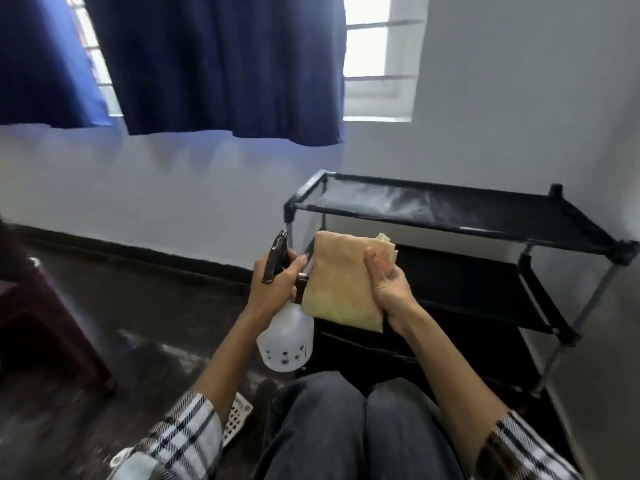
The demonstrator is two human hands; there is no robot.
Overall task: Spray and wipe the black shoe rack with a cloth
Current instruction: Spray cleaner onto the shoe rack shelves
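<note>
A black shoe rack [460, 216] with fabric shelves stands against the wall at the right; its top shelf shows pale dusty or wet streaks. My left hand [273, 282] grips the black trigger head of a white spray bottle [285, 341], nozzle pointing toward the rack. My right hand [388, 285] holds a folded tan-yellow cloth [343, 285] upright in front of the rack's lower shelves, right beside the bottle's nozzle. My knees in grey trousers fill the lower centre.
A dark maroon plastic stool [41, 323] stands at the left. A white perforated basket [239, 417] lies on the dark floor by my left sleeve. Blue curtains [221, 64] hang over a barred window above. The grey wall runs behind the rack.
</note>
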